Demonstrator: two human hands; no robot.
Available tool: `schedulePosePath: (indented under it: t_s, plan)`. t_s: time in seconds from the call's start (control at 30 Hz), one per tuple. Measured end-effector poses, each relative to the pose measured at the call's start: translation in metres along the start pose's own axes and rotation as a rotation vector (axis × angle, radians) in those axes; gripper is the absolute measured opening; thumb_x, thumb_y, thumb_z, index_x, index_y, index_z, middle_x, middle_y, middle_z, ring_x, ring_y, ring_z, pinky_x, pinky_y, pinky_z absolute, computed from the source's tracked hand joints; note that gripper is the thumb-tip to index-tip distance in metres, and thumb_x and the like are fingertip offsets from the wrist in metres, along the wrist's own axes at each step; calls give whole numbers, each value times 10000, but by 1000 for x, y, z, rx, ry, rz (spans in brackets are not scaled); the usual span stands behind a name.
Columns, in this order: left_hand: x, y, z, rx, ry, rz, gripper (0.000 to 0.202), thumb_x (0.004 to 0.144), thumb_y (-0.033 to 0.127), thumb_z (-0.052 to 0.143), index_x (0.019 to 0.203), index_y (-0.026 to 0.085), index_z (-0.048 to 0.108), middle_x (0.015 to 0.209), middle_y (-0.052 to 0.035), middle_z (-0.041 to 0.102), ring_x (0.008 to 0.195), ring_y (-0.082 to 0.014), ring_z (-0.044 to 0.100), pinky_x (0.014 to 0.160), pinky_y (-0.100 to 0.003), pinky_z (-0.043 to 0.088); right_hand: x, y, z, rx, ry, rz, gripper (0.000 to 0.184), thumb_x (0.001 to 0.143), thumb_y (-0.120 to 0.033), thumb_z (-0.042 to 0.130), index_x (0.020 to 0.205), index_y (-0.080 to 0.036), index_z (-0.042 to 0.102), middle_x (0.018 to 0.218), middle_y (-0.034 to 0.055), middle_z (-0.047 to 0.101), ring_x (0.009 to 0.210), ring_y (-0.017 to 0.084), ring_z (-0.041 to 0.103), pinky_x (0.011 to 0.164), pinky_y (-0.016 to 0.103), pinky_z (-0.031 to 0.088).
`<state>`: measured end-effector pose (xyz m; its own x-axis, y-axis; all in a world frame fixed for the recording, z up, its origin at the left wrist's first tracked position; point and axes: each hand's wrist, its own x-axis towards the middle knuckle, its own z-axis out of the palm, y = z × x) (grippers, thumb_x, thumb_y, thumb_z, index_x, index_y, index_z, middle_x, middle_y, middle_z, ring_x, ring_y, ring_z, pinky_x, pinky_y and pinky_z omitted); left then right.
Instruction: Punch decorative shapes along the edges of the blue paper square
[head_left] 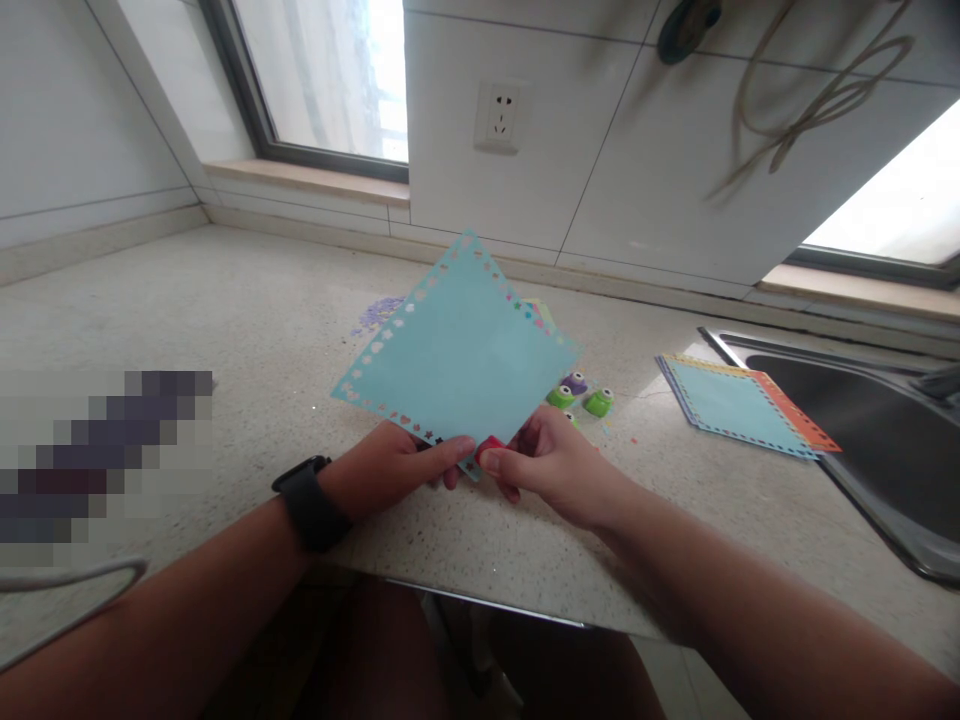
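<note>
A light blue sheet of paper [465,350], with small shapes punched along its edges, is held up at a tilt above the counter. My left hand [420,460] pinches its lower corner, thumb on top. My right hand [551,462] is closed around a red craft punch [491,450] set at the sheet's near edge, close to that corner. The punch is partly hidden by the fingers and thumb. Just beyond my right hand stand several green and purple craft punches [598,402]. Purple paper bits [379,315] lie behind the sheet at the left.
Punched sheets in blue, orange and yellow [739,405] lie stacked at the right, overlapping the rim of a metal sink [870,510]. A wall socket [501,115] and a looped cable [817,110] are on the tiled wall. A blurred-out patch [90,465] covers the left side.
</note>
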<state>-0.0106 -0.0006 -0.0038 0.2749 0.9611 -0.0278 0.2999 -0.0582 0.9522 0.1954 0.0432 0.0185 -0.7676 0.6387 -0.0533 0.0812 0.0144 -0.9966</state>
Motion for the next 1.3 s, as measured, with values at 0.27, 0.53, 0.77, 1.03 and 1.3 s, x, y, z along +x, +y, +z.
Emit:
schedulePosePath:
  t_s: [0.27,0.53,0.77,1.03,1.3]
  plan:
    - [1,-1,-1,-81,23,9,346,885,420,592,637,182,637,590,4,640,581,-138,580,599,-265,483,2,3,-1,106,23,-24,312,819,-445,748,869,-151,656,764,32,633,616,123,541,540,254,486]
    - [1,-2,-1,-107,113,-28,386,896,439,556,616,180,616,591,-7,629,579,-139,548,607,-278,447,-9,0,-22,141,164,18,291,859,-426,725,812,-174,586,678,-17,556,553,112,563,485,238,473]
    - [5,-4,-1,-216,116,-45,391,916,423,529,634,165,614,557,9,600,482,-99,436,514,-245,361,-18,-15,-28,-609,52,-12,203,913,-377,636,883,-182,684,666,-7,562,568,116,504,520,259,390]
    - [8,-4,-4,-298,96,-62,358,867,409,538,667,147,677,629,-49,693,488,-108,469,498,-249,351,-20,-27,-18,-1080,-67,-96,193,906,-355,617,913,-190,716,774,44,678,674,161,566,624,302,353]
    - [7,-4,-4,-296,147,-101,347,819,357,526,526,180,582,440,18,513,470,-122,489,525,-260,373,-20,-24,-14,-1265,-98,-117,266,968,-364,528,927,-218,747,784,57,701,672,176,594,608,301,310]
